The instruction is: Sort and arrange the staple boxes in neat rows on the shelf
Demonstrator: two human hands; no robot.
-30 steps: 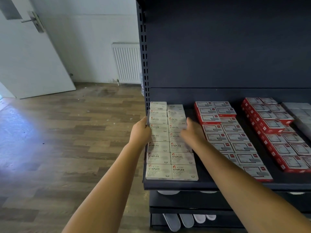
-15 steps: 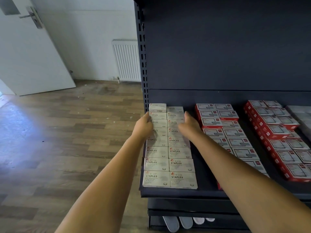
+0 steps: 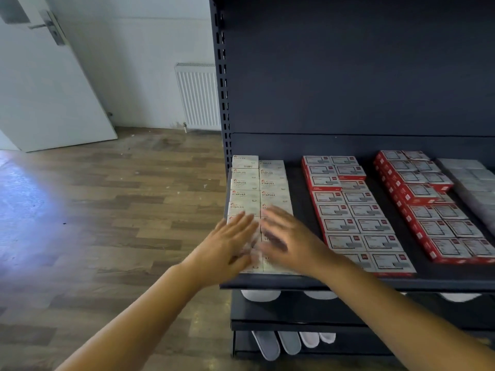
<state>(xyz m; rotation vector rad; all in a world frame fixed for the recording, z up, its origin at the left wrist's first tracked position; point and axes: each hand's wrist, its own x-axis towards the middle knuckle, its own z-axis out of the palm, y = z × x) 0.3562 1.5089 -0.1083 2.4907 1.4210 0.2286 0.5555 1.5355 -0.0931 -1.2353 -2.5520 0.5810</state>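
Observation:
White staple boxes (image 3: 258,183) lie in two columns at the left end of the dark shelf (image 3: 300,283). My left hand (image 3: 227,246) and my right hand (image 3: 288,241) lie flat, fingers straight, over the near boxes of these columns; both are motion-blurred and hide the front boxes. Red-and-white staple boxes (image 3: 351,212) form two columns in the middle, with an extra layer at the back. A second red group (image 3: 431,202) sits further right, partly stacked.
Grey boxes (image 3: 471,180) lie at the shelf's far right. The perforated upright (image 3: 223,84) marks the shelf's left edge. White slippers (image 3: 292,342) sit on the lower shelves. Wooden floor, a radiator (image 3: 197,96) and a white door (image 3: 51,84) are to the left.
Both hands slid from the sides of the white columns near the back toward the front and now lie flat on top of the near boxes.

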